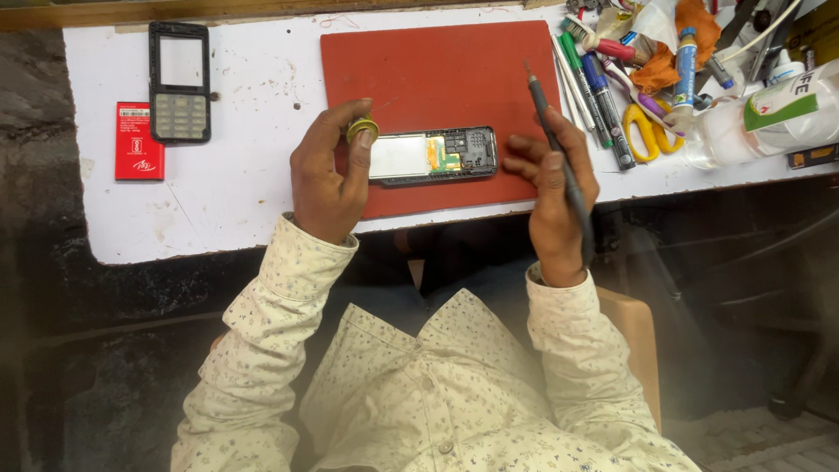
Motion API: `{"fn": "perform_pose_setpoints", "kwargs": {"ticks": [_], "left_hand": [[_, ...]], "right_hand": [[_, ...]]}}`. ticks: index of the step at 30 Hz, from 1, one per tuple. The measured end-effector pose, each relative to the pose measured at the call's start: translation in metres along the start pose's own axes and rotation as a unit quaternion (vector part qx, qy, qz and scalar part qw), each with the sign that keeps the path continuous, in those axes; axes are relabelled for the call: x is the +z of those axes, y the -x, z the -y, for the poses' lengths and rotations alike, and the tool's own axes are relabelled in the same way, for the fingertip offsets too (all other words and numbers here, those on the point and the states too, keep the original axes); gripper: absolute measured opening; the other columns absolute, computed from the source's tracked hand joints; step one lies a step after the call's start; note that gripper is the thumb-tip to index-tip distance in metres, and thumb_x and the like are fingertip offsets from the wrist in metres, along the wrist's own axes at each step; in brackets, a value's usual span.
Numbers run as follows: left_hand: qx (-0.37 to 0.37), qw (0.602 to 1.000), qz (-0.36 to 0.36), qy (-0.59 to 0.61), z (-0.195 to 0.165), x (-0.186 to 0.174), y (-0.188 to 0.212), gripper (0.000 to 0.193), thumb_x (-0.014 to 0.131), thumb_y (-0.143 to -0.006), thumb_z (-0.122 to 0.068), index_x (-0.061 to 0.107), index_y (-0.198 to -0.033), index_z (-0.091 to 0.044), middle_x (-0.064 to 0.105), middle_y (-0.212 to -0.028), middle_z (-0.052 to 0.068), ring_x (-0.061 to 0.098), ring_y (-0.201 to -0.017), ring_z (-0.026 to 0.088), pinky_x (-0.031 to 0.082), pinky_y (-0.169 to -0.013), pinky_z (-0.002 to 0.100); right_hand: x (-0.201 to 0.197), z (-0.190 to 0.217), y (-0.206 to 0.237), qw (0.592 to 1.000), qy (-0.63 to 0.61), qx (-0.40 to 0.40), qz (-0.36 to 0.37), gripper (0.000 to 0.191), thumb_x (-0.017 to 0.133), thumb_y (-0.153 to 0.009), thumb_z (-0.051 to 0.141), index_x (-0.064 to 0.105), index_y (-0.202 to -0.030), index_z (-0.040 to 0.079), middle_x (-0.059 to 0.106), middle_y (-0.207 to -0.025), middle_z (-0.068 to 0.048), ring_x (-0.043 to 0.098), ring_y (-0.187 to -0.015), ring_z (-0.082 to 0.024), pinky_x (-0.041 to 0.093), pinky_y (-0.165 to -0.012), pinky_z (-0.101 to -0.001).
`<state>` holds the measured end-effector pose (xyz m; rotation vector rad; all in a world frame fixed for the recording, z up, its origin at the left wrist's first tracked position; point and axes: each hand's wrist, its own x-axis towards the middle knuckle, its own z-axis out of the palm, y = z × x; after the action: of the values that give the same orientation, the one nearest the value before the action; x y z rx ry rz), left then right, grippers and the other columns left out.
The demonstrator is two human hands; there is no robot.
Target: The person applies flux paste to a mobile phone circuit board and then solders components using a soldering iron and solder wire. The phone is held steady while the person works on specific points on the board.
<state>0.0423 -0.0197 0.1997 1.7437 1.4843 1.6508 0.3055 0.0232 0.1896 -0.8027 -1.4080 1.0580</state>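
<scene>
The person's cream patterned shirt (437, 393) fills the near foreground, both sleeves reaching up to the white table (236, 192).

The left hand (328, 175) pinches a small round yellow-green tin (362, 130) between thumb and fingers, closed on it just above the left end of the opened phone (433, 156). The right hand (551, 188) is wrapped around a dark slim tool (559, 157), fingers clamped on its shaft, the tip pointing away toward the far edge of the table. Its fingertips rest just beside the right end of the phone.

The phone lies lengthwise on the red mat (437, 79), near the mat's front edge, with its front cover off so that the pale screen and the circuit board show.

Toward the table's left edge lies a black phone front cover with keypad (179, 83), and a red battery (139, 141) lies just beside it, nearer the left edge. Right of the mat sits a clutter of pens and markers (599, 96), yellow-handled scissors (647, 131), an orange cloth (677, 48) and a clear plastic bottle (769, 118) lying on its side near the right edge.
</scene>
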Motion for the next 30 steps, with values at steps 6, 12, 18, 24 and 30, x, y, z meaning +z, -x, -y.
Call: {"fn": "perform_pose_setpoints", "kwargs": {"ticks": [6,12,18,24,30], "left_hand": [[0.004,1.0,0.016,0.019,-0.003,-0.001,0.0,0.023,0.063,-0.108,-0.008,0.063,-0.13,-0.002,0.072,-0.107,0.011,0.071,-0.095,0.017,0.061,-0.083,0.029],[0.03,0.999,0.033,0.018,-0.009,-0.001,0.0,0.024,0.065,-0.108,-0.008,0.062,-0.131,-0.005,0.071,-0.107,0.01,0.072,-0.096,0.017,0.062,-0.083,0.03],[0.04,0.997,0.062,0.039,-0.012,-0.003,-0.001,0.028,0.067,-0.105,-0.005,0.061,-0.132,-0.005,0.069,-0.107,0.01,0.072,-0.096,0.017,0.063,-0.079,0.029],[0.083,0.992,0.088,-0.021,-0.012,-0.003,0.001,0.032,0.072,-0.101,-0.008,0.062,-0.132,-0.008,0.072,-0.114,0.011,0.072,-0.098,0.022,0.061,-0.08,0.031],[0.101,0.991,0.083,-0.021,-0.012,-0.003,0.0,0.032,0.072,-0.102,-0.009,0.061,-0.133,-0.008,0.072,-0.118,0.01,0.071,-0.102,0.023,0.062,-0.085,0.034]], "right_hand": [[-0.017,-0.007,-0.003,0.959,-0.255,0.069,-0.108,0.035,0.062,-0.11,0.018,0.058,-0.133,-0.008,0.069,-0.12,-0.019,0.073,-0.11,-0.031,0.062,-0.098,-0.0351],[-0.008,-0.011,-0.001,0.93,-0.321,0.139,-0.109,0.028,0.071,-0.102,0.011,0.063,-0.121,-0.009,0.072,-0.109,-0.019,0.074,-0.098,-0.026,0.063,-0.087,-0.0281],[0.001,-0.01,-0.007,0.929,-0.315,0.153,-0.115,0.032,0.075,-0.1,0.02,0.067,-0.113,-0.008,0.071,-0.101,-0.017,0.074,-0.086,-0.023,0.063,-0.074,-0.0268],[-0.001,-0.007,-0.009,0.923,-0.318,0.174,-0.129,0.032,0.076,-0.099,0.025,0.067,-0.109,-0.004,0.073,-0.095,-0.02,0.072,-0.077,-0.022,0.059,-0.066,-0.0249],[0.003,-0.006,-0.009,0.932,-0.295,0.168,-0.127,0.032,0.077,-0.099,0.024,0.068,-0.108,-0.005,0.073,-0.094,-0.021,0.073,-0.076,-0.023,0.06,-0.066,-0.0262]]}}
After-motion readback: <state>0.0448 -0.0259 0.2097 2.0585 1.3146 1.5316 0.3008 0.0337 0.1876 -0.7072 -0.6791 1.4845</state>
